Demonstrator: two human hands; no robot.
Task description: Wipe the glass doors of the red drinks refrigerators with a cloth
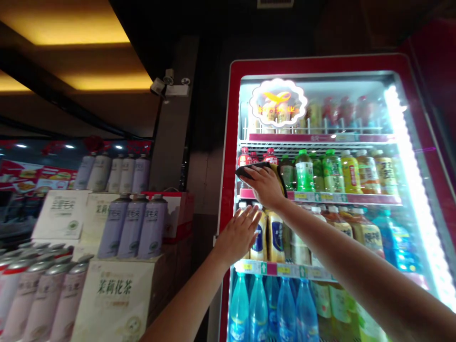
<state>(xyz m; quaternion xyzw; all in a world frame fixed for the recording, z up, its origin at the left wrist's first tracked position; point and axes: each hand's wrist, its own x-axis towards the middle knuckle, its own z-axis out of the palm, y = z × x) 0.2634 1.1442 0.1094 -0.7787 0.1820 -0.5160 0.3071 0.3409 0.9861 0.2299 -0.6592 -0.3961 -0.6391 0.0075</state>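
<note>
My right hand presses a dark cloth with a yellowish edge against the glass door of a lit red-framed drinks fridge. The cloth lies at the height of the second shelf, towards the door's left side. Lower and to the left, my left hand is open, fingers stretched out, near the left part of the glass; whether it touches the door I cannot tell. Behind the glass, gold-and-blue bottles stand beside my left hand, and green-capped bottles to the right of the cloth.
To the left, lilac cans stand on stacked cream boxes, with pinkish cans in front. A red-and-white box sits between them and the fridge. A glowing sign is at the top of the door.
</note>
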